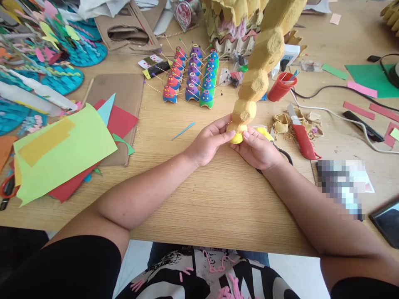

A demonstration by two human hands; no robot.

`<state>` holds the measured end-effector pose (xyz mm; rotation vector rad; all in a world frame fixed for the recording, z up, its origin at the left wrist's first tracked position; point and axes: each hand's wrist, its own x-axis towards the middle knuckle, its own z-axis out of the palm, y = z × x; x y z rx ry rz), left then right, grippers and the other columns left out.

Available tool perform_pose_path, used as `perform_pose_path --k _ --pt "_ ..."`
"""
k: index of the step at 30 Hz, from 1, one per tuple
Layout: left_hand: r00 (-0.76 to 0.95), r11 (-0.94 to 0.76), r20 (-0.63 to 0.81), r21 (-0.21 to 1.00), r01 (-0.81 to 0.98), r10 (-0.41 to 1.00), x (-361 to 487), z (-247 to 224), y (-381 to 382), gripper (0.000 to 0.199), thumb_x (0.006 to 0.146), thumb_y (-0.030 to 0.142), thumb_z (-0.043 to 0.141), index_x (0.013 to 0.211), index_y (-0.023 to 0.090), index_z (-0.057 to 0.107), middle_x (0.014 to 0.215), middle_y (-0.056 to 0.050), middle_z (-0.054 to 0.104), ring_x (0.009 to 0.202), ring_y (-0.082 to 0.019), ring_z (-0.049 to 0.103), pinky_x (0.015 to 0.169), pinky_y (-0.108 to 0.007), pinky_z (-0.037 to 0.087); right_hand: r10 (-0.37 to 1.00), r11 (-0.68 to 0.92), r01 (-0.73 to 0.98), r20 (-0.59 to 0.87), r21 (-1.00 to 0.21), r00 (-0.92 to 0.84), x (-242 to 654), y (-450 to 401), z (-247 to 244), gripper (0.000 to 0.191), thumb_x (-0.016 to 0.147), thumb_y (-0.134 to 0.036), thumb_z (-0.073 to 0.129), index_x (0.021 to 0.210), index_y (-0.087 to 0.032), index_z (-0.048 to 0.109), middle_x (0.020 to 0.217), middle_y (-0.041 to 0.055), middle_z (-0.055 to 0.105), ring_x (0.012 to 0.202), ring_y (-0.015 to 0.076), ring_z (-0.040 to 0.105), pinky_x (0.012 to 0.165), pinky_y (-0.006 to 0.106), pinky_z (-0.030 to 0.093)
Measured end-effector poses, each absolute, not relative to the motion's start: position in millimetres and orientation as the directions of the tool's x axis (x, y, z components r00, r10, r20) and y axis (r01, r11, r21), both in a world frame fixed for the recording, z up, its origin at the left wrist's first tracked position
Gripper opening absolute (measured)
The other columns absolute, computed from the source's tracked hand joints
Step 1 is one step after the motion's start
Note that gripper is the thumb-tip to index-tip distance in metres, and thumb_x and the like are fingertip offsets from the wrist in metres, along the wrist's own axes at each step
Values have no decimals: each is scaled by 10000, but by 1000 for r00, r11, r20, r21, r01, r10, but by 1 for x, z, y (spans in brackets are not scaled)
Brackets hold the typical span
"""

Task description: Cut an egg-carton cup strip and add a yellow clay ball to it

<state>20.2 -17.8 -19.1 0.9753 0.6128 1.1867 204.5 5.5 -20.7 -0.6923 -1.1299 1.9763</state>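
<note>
A long column of joined egg-carton cups point(256, 82), tan-yellow and knobbly, rises from my hands toward the top of the view and leans right. My left hand point(208, 143) closes on its lower end from the left, thumb in front. My right hand point(260, 150) grips the same end from the right, its thumb pressed against a bright yellow tip point(237, 138). Just behind my right hand lies another bright yellow piece point(263, 133), partly hidden. Beyond my hands stand three rows of painted egg-carton caterpillars point(192, 79) with pins for feelers.
To the right lie a red-handled knife point(302, 139), carton scraps point(281, 123), a red cup point(282, 86) and white and black cables. Coloured paper sheets point(65, 145) rest on cardboard at left. A small blue stick point(183, 131) lies near my left hand. Stacked egg cartons point(218, 20) stand behind.
</note>
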Motion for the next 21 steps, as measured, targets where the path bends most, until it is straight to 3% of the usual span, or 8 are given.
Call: perform_pose_path --k 6,14,21 --pt "286 75 74 877 -474 955 20 -21 -17 649 842 552 937 1407 277 775 1292 -45 855 1466 -270 679 1258 -403 496 810 -344 -352 -86 -870 -580 204 6 -21 355 831 -568 985 998 -299 826 1013 -3 831 1044 204 770 1076 389 645" --pt "289 128 28 853 -506 957 19 -29 -15 629 885 555 897 1440 291 767 1424 -57 820 1503 -297 659 1234 -425 533 840 -308 -339 -87 -889 -536 201 5 -21 461 803 -687 957 1000 -303 793 1030 17 817 1106 236 748 1047 411 653" --pt "275 126 17 861 -493 961 18 -27 -15 604 889 536 897 1431 299 774 1432 -44 818 1477 -296 674 1221 -412 550 829 -292 -320 -72 -901 -554 200 3 -19 464 708 -558 1063 979 -301 787 1010 5 805 1012 218 735 993 386 651"
